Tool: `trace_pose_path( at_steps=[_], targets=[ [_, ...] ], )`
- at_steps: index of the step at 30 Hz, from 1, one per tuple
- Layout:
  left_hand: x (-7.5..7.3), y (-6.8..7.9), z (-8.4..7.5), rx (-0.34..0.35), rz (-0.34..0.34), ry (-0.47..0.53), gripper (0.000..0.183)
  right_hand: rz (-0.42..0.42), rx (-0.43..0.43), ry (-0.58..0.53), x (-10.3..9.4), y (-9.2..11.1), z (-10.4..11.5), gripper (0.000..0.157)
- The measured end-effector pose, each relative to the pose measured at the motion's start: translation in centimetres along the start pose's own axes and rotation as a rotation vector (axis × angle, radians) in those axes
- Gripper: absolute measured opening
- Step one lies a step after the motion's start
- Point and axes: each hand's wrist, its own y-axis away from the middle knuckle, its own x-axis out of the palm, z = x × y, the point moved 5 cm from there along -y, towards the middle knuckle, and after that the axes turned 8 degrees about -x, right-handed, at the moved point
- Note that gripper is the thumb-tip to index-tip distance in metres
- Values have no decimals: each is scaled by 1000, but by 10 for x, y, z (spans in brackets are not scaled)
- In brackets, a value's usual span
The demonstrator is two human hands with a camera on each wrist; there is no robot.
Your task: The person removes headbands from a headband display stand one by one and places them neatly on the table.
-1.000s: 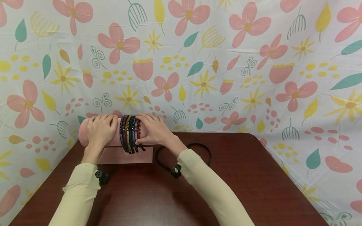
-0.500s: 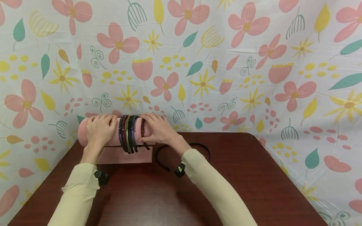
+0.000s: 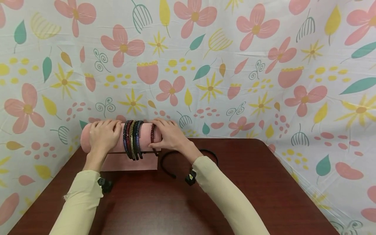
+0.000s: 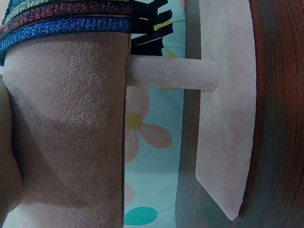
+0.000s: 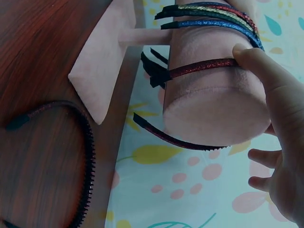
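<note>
The right hand (image 3: 170, 135) was clamped on the red headband (image 3: 153, 132), thumb in front and fingers behind; the left hand (image 3: 105, 135) gripped the pink cylinder (image 3: 145, 137) at its nine o'clock end. Between the hands, the headband cluster (image 3: 133, 140) encircled the cylinder. The base (image 3: 129, 162) stood at six o'clock, on the table (image 3: 249, 189); the floral cloth (image 3: 205, 71) hung at twelve. The right sleeve (image 3: 226, 192) obstructed part of the dark headband (image 5: 88, 147), at five o'clock from the right hand. Count: one dark headband on the table; at least four bands in the cluster, exact number unreadable. The red headband lay at nine o'clock in the right grip, touching the thumb, apart from the cluster.
</note>
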Motion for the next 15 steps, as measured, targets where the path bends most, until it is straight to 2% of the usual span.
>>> trace_pose_path(
  at_steps=[15],
  targets=[
    [-2,1,-2,-4,-3,17,41,-16,34,-43,-5,19,-15,96]
  ],
)
